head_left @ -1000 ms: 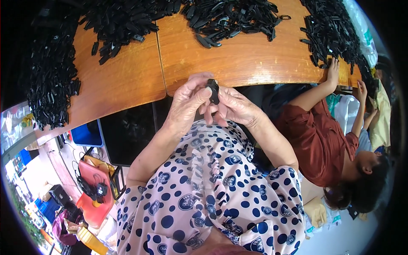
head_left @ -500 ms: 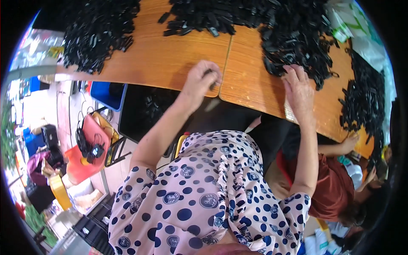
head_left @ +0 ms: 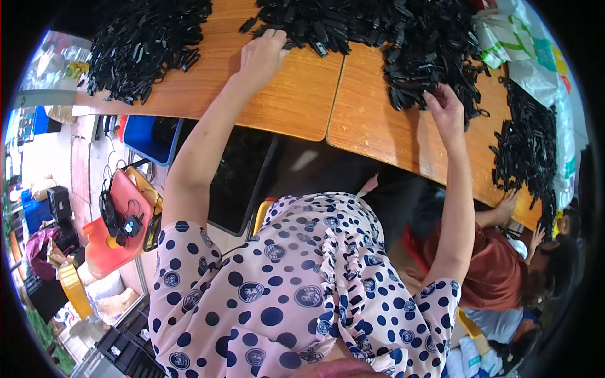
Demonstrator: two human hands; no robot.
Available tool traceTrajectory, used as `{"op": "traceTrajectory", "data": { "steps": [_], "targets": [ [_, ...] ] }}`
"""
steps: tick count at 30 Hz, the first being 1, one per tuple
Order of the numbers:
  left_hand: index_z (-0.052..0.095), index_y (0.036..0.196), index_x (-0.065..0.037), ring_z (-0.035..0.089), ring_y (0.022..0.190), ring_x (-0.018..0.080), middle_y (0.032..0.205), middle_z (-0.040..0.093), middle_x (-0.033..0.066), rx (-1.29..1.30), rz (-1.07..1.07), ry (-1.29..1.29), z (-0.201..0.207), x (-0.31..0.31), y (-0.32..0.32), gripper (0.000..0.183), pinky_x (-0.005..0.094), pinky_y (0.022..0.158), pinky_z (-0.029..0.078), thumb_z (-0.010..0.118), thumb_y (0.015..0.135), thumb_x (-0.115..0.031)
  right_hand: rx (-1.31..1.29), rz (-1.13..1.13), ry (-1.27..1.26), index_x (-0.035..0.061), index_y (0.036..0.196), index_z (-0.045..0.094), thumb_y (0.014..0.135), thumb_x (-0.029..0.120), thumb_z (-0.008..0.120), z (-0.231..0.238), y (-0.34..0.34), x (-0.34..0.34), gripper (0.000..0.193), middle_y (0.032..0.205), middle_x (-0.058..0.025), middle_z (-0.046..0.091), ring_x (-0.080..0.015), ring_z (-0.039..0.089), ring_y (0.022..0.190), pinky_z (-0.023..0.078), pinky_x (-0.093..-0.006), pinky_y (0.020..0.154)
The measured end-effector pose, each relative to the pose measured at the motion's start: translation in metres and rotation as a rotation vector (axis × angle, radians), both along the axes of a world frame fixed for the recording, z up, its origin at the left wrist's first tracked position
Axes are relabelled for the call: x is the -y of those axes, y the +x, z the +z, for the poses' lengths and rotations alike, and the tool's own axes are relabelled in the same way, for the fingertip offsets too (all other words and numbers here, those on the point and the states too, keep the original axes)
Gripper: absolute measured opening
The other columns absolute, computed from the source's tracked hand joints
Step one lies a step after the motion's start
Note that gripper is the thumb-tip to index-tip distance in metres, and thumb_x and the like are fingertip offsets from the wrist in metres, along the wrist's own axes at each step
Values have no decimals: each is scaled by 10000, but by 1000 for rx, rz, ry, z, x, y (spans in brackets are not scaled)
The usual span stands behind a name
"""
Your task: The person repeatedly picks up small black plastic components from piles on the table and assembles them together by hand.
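Note:
My left hand (head_left: 262,58) reaches far over the wooden table, at the left edge of the middle heap of small black plastic pieces (head_left: 315,28). Its fingers curl downward, and what they hold, if anything, is hidden. At the near edge of the right-hand heap of black pieces (head_left: 422,60), my right hand (head_left: 448,113) has its thumb and fingers pinched together. The tips meet the dark pieces, so I cannot make out what is between them.
Another black heap (head_left: 148,50) lies at the table's (head_left: 283,94) left, and one more (head_left: 526,138) at far right. Plastic bags (head_left: 510,34) stand behind. Below are a black bin (head_left: 239,183), a blue bin (head_left: 148,138) and a red chair (head_left: 129,208). A co-worker in a brown shirt (head_left: 482,268) sits right.
My left hand has moved away and left, from the table's near edge to the middle heap; the dark piece seen in it before is no longer visible. My right hand has shifted slightly, fingers now pinched.

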State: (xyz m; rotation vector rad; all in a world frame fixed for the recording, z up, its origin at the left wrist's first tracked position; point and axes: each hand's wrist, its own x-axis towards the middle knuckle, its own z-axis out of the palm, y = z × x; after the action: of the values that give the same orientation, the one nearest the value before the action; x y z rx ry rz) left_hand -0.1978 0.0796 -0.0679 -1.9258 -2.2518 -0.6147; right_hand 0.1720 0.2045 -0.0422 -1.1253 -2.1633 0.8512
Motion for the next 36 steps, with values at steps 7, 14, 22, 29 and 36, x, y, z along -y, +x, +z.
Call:
{"op": "traceTrajectory", "data": {
  "steps": [7,14,22,29,36],
  "targets": [
    [539,982,-26,603,825,270,936,599,131,454,-70,-13,-2,22,31,244,362,696,470,647,800,-148,-918,119,-811,66,1110,538,825,-7,627,-1,-8,59,308,886,-64,635,-161,654,787,538,-228,650],
    [565,1092,7,590,807,97,923,619,28,1347,-267,-57,25,58,169,283,223,713,497,633,817,7,-999,29,-841,-5,961,589,820,-11,632,7,-11,108,148,1026,-117,612,-178,618,913,515,-266,803],
    [574,1006,-22,603,823,116,887,625,38,1258,-305,-6,26,64,202,253,250,727,498,688,781,-17,-1137,-35,-824,8,962,579,824,-15,626,12,-9,136,148,1017,-121,614,-163,610,887,518,-279,796],
    [580,982,-30,626,802,141,862,636,52,1133,-340,40,25,64,203,250,261,718,506,702,764,-24,-1121,-31,-884,18,948,574,832,-12,616,11,-6,139,127,1018,-109,612,-140,610,870,523,-248,781],
    [582,985,-43,648,793,210,866,638,100,882,-398,16,34,69,192,244,295,678,510,675,761,-19,-911,15,-1053,1,1007,579,824,25,646,13,2,133,196,915,-66,605,-119,604,783,519,-231,699]
  ]
}}
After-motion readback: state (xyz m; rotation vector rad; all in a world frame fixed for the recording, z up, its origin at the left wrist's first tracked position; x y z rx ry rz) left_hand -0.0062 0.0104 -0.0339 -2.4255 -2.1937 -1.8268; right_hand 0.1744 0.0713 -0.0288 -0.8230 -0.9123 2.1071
